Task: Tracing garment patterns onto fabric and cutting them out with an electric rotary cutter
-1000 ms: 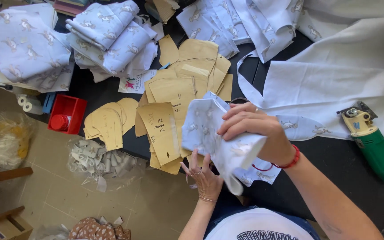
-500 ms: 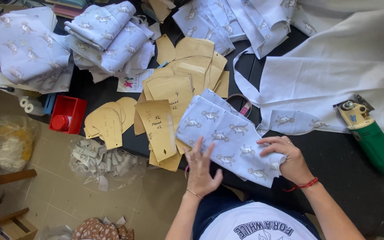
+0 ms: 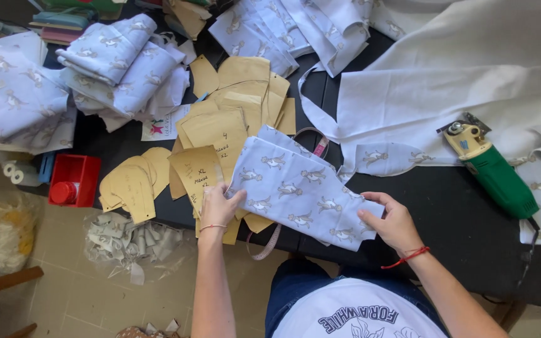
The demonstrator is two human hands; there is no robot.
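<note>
Left hand [image 3: 220, 206] and right hand [image 3: 394, 222] pinching printed fabric piece [image 3: 302, 188] at centre frame (flat on black table [image 3: 446, 213]), paper patterns [image 3: 220, 131] beside

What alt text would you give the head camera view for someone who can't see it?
Two bare hands, left hand and right hand, hold the ends of a pale blue printed fabric piece flat on a black table. Brown paper pattern pieces lie beside it, with a green electric fabric cutter at the right.

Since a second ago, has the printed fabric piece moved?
Yes. The printed fabric piece, then bunched up above the table edge, now lies spread flat beside the paper patterns.
</note>
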